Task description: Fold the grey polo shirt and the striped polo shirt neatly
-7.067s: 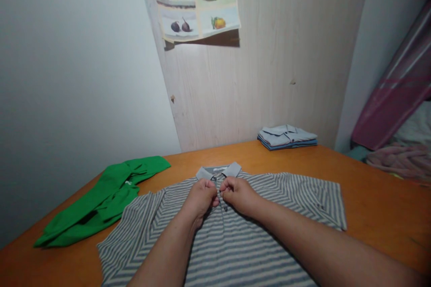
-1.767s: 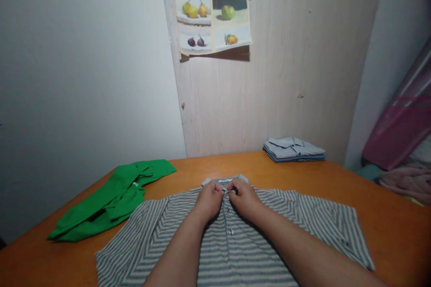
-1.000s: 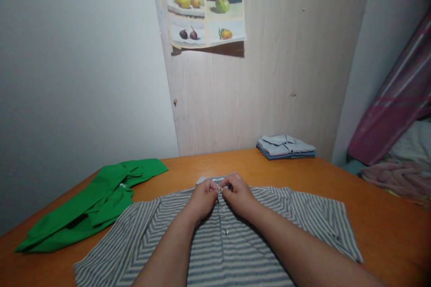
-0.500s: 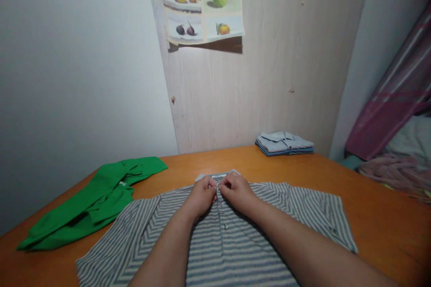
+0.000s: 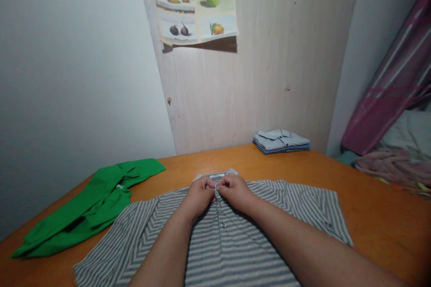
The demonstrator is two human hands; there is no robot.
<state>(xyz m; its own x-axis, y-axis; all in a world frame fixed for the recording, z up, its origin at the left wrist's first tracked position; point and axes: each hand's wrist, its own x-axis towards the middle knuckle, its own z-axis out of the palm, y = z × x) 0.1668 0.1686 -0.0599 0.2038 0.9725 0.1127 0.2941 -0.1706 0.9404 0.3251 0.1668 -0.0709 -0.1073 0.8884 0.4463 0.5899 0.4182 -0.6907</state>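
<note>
A grey-and-white striped short-sleeved shirt (image 5: 208,251) lies spread face up, its collar (image 5: 232,171) pointing away from me. My left hand (image 5: 202,190) pinches the front placket just below the collar. Close beside it, my right hand (image 5: 234,189) pinches the placket from the other side, its fingertips almost touching those of the left. Whatever sits between the fingertips is too small and covered to make out. Lower on the placket, a button (image 5: 224,224) shows between my forearms.
A crumpled green garment (image 5: 84,206) lies left of the shirt on the orange table (image 5: 380,215). Folded shirts (image 5: 281,141) are stacked at the back right. Fruit pictures (image 5: 195,9) hang on the wall; a pink curtain (image 5: 380,94) and heaped cloth (image 5: 387,166) are at far right.
The view has shifted slightly, so the wall, stack and shirt sit a little further left. Both hands keep their pinch at the same spot on the placket.
</note>
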